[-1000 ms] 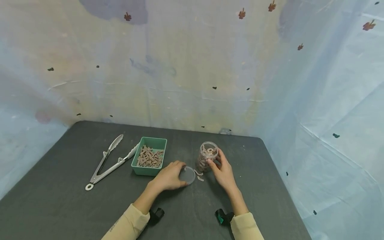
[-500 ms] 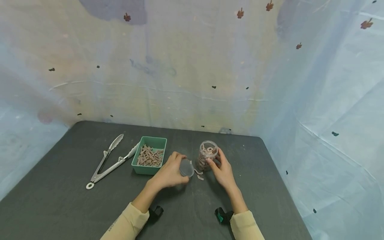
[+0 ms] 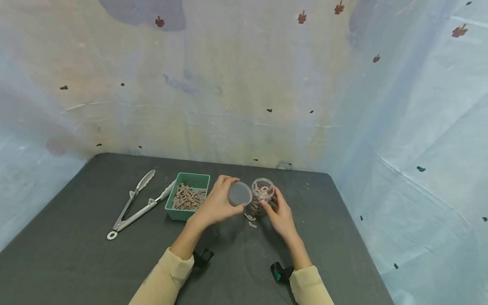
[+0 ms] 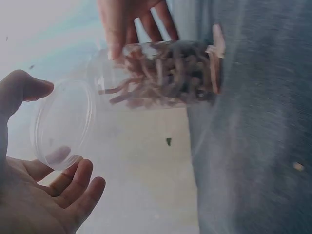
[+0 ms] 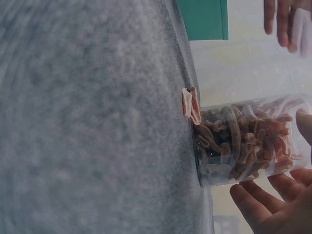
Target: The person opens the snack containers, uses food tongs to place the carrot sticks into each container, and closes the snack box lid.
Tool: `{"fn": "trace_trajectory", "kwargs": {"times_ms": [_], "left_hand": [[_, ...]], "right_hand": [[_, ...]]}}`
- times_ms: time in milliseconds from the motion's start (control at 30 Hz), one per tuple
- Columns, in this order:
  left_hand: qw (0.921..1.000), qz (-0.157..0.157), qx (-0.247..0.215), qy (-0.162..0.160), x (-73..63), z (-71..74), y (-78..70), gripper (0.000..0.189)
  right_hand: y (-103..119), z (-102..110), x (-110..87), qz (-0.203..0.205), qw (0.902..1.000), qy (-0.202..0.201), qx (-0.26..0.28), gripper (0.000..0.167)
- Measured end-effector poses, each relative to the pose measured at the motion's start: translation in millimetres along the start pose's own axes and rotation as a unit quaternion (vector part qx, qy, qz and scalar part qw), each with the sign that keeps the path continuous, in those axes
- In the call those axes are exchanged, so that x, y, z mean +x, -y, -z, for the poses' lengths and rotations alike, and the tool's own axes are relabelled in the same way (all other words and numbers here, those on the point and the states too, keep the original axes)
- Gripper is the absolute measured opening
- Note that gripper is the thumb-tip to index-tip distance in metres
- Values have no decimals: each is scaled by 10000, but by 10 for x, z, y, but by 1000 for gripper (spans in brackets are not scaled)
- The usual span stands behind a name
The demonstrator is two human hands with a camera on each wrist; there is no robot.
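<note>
A clear jar [image 3: 260,202] full of brownish curled pieces stands upright and uncovered on the table. My right hand [image 3: 281,215] grips it from the right, thumb in front and fingers around the far side. Between the thumb and fingers of my left hand [image 3: 217,203] is a round translucent lid [image 3: 240,193], tilted and raised just left of the jar's mouth. The left wrist view shows the lid [image 4: 63,124] apart from the jar's rim. A couple of loose pieces [image 3: 250,219] lie at the jar's foot; the right wrist view shows loose pieces [image 5: 191,106] against its base.
A green tray [image 3: 178,215] of small brownish pieces stands left of my left hand, which partly covers its corner. Spread metal tongs [image 3: 131,220] lie left of the tray. The dark table [image 3: 76,262] meets a patterned plastic sheet [image 3: 213,84] behind and at the sides.
My left hand has lifted the lid up from near the table and brought it beside the jar's mouth. The right hand keeps its hold on the jar.
</note>
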State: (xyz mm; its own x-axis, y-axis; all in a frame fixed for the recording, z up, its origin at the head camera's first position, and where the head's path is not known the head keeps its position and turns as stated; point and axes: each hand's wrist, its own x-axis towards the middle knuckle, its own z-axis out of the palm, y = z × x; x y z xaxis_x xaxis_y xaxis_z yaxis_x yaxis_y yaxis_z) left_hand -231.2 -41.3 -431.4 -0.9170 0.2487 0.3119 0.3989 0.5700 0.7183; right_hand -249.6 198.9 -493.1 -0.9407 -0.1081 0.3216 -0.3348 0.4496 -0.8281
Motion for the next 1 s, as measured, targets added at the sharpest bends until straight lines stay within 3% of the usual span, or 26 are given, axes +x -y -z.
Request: {"fn": "trace_trajectory", "kwargs": {"times_ms": [200, 367, 533, 700, 1000], "left_hand": [[9976, -288, -499, -385, 195, -52, -68, 75], [9947, -529, -749, -460, 355, -155, -72, 72], [9935, -776, -767, -336, 453, -251, -36, 66], [9941, -810, -716, -66, 529, -324, 39, 62], [9935, -822, -738, 278, 515, -485, 187, 62]], "right_hand": [[7, 15, 26, -20, 10000, -29, 44, 73], [-2, 15, 18, -20, 10000, 0, 41, 74], [-32, -7, -9, -39, 9999, 89, 26, 74], [-66, -39, 18, -60, 9999, 127, 26, 73], [-74, -32, -5, -34, 9998, 149, 84, 69]]}}
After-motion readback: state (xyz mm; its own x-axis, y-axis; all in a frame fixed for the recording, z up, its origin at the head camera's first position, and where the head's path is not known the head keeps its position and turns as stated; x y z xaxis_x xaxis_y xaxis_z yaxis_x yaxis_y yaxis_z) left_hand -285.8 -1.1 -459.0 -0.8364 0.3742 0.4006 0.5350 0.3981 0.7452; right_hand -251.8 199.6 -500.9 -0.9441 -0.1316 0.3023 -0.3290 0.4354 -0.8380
